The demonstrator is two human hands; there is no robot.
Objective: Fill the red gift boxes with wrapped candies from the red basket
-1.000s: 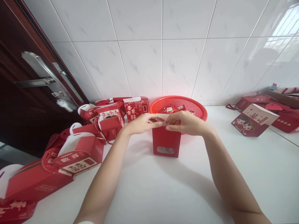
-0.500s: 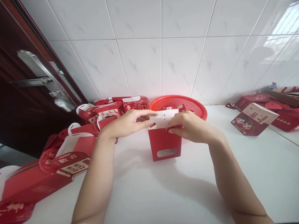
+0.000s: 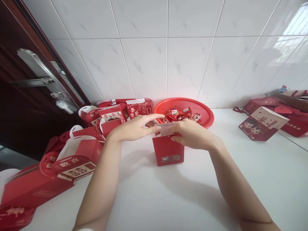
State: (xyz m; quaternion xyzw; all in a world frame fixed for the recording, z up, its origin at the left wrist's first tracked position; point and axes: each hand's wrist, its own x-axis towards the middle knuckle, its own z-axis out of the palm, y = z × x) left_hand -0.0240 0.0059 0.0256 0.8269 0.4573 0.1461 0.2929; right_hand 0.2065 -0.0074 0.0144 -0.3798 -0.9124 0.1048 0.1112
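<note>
On the white worktop (image 3: 211, 189), near its back edge, a red plastic basket (image 3: 168, 104) of wrapped sweets (image 3: 179, 114) sits just behind the red gift bag (image 3: 167, 152). Sweets show through the bag's window (image 3: 170, 158), so I judge I'm at the closing step. My right hand (image 3: 192, 133) pinches the white top flap (image 3: 164, 129); my left hand (image 3: 134, 128), open and holding nothing, is just beside it. The flap calls for folding down.

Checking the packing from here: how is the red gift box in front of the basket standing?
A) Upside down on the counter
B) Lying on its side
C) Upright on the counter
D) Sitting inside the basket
C: the red gift box stands upright on the white counter, its white top flap between the left hand and right hand.
</note>
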